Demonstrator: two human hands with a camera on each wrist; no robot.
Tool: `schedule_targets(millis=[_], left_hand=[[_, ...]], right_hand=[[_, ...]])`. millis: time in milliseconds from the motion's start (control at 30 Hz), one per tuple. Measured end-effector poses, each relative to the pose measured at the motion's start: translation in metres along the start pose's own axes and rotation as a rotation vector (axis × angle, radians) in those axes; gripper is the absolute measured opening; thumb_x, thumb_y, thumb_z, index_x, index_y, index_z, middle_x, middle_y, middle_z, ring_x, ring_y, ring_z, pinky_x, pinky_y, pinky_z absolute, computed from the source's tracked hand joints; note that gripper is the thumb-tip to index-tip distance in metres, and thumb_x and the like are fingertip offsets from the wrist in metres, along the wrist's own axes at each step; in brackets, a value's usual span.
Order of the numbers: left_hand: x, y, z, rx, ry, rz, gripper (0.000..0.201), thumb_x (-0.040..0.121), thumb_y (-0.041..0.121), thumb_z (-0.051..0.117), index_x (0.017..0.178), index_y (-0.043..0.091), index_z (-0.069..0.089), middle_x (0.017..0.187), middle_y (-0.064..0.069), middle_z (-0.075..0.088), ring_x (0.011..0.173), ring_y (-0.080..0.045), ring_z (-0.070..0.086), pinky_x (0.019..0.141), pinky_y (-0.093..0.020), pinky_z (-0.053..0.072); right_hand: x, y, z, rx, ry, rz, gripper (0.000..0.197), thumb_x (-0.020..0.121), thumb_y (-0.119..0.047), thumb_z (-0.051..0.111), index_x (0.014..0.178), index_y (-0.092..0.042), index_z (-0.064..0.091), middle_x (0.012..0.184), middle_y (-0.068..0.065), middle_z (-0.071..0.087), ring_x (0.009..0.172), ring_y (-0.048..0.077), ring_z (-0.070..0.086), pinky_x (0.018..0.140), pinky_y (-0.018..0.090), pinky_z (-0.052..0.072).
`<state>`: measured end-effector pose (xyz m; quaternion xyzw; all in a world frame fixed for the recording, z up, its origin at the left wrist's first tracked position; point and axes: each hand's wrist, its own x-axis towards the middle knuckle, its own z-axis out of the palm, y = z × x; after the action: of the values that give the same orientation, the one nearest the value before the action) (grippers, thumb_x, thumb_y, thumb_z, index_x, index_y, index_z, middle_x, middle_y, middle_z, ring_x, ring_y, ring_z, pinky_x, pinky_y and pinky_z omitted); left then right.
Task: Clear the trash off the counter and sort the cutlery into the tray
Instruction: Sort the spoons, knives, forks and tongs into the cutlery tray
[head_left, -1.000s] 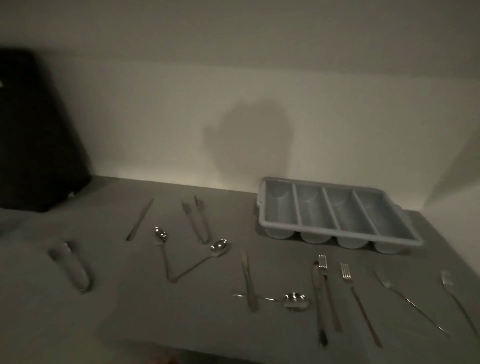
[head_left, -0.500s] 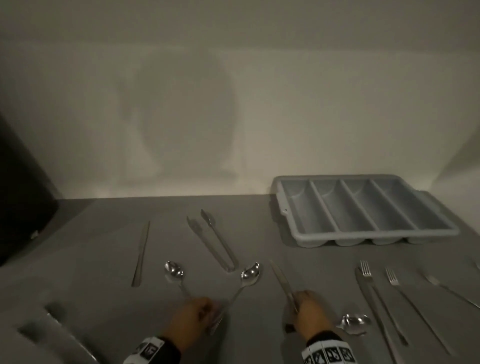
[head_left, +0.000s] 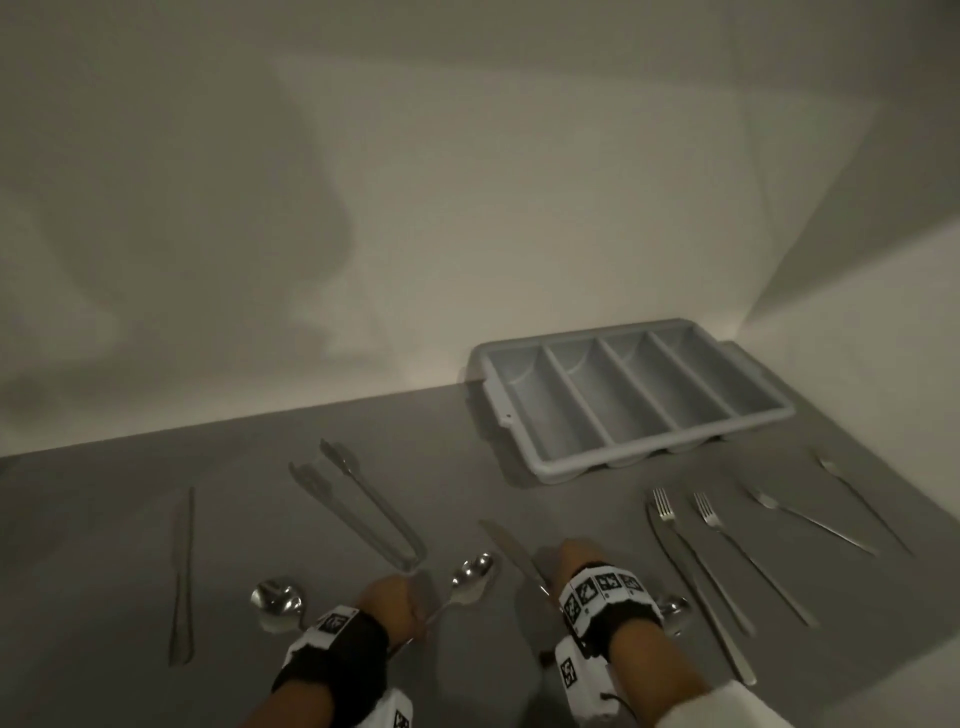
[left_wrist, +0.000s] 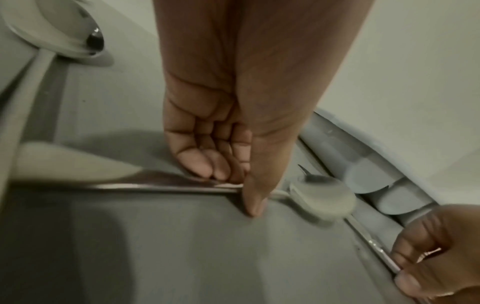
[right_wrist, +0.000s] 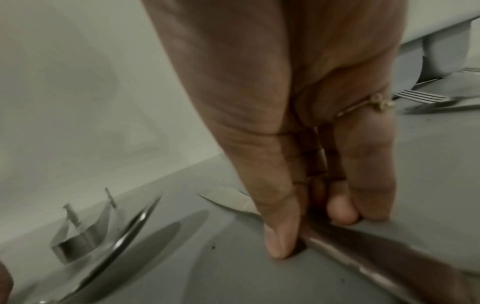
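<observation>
Cutlery lies scattered on the grey counter before the empty tray; my left hand pinches a spoon handle, my right hand pinches a knife, both grips clamped

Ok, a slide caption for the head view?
Both hands pinch cutlery: left hand a spoon, right hand a knife.

1 s ago no hands in sight; half a sec ago both were reaching in, now both are down on the counter. Left hand has thumb & fingertips pinched on the handle of a spoon. Right hand pinches the handle of a knife. Both pieces still lie flat, not lifted.
</observation>
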<state>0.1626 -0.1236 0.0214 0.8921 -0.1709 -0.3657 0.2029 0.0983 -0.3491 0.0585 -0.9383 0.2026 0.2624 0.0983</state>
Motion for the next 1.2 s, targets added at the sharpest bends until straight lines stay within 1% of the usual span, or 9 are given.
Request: schedule_targets(millis=[67,167,333,467,700,800,900,967,1200], left_hand=[[0.000,0.002,-0.003,-0.007,-0.003,0.011,0.010,0.077,0.014,0.062,0.081,0.007,0.067,0.077,-0.008,0.064,0.106,-0.030,0.061,0.079,-0.031,0.047],[0.002,-0.004,-0.002,-0.044,-0.009,0.060,0.022,0.080,0.016,0.058,0.060,0.019,0.048,0.104,-0.022,0.066,0.107,-0.032,0.059,0.087,-0.034,0.046],[0.013,-0.028,0.015,-0.367,0.087,0.105,0.024,0.055,0.039,0.062,0.050,0.017,0.057,0.045,0.009,0.056,0.062,-0.014,0.052,0.069,-0.032,0.047],[0.011,-0.015,0.031,-0.499,0.313,0.096,0.021,0.077,0.033,0.061,0.061,0.022,0.053,0.052,0.003,0.058,0.058,-0.021,0.054,0.073,-0.047,0.050],[0.012,0.077,0.030,-0.709,0.546,0.189,0.019,0.086,0.013,0.057,0.069,0.021,0.057,0.058,0.000,0.057,0.048,-0.002,0.047,0.057,-0.026,0.042],[0.031,0.132,0.021,-0.831,0.544,0.231,0.023,0.087,0.004,0.052,0.082,0.026,0.057,0.072,-0.003,0.060,0.058,-0.008,0.051,0.058,-0.022,0.044],[0.070,0.187,0.015,-0.787,0.642,0.270,0.021,0.089,0.003,0.049,0.099,0.020,0.055,0.091,-0.010,0.059,0.082,-0.022,0.053,0.084,-0.039,0.043],[0.103,0.214,0.010,-0.715,0.680,0.246,0.022,0.091,0.007,0.046,0.110,0.010,0.057,0.108,-0.016,0.061,0.101,-0.028,0.057,0.098,-0.043,0.042],[0.175,0.265,-0.014,-0.206,0.588,-0.145,0.037,0.090,0.002,0.038,0.126,0.001,0.046,0.130,-0.028,0.045,0.120,-0.039,0.045,0.106,-0.039,0.033]], right_hand=[[0.000,-0.002,-0.003,-0.066,0.023,-0.025,0.027,0.089,-0.024,0.051,0.114,-0.013,0.055,0.123,0.011,0.058,0.111,0.031,0.056,0.094,0.040,0.048],[-0.002,-0.004,-0.005,0.045,0.012,0.004,0.018,0.085,-0.023,0.052,0.096,-0.011,0.060,0.116,0.012,0.062,0.104,0.033,0.059,0.091,0.039,0.049],[-0.023,0.022,-0.011,0.348,0.190,-0.076,0.010,0.085,-0.025,0.052,0.084,-0.023,0.042,0.081,0.003,0.057,0.086,0.027,0.058,0.076,0.033,0.043],[-0.044,0.057,-0.024,0.598,0.451,-0.115,0.005,0.090,-0.025,0.045,0.091,-0.021,0.043,0.069,-0.001,0.055,0.064,0.021,0.052,0.063,0.029,0.039],[-0.033,0.142,-0.041,0.927,0.699,-0.042,0.006,0.089,-0.023,0.050,0.092,-0.022,0.055,0.061,0.001,0.060,0.054,0.015,0.053,0.054,0.028,0.043],[-0.013,0.179,-0.045,1.009,0.681,-0.041,0.007,0.088,-0.021,0.052,0.091,-0.018,0.058,0.060,-0.003,0.059,0.061,0.017,0.058,0.062,0.030,0.046],[0.009,0.220,-0.053,1.053,0.619,-0.093,0.004,0.086,-0.016,0.056,0.088,-0.015,0.060,0.067,0.001,0.065,0.069,0.018,0.061,0.068,0.029,0.048],[0.022,0.245,-0.060,1.060,0.595,-0.150,0.015,0.084,-0.005,0.058,0.078,-0.019,0.060,0.056,-0.005,0.064,0.060,0.004,0.059,0.062,0.014,0.045],[0.047,0.307,-0.073,1.020,0.540,-0.216,0.089,0.068,0.020,0.060,0.063,-0.069,0.054,0.051,-0.038,0.055,0.053,-0.016,0.053,0.057,-0.004,0.039]])
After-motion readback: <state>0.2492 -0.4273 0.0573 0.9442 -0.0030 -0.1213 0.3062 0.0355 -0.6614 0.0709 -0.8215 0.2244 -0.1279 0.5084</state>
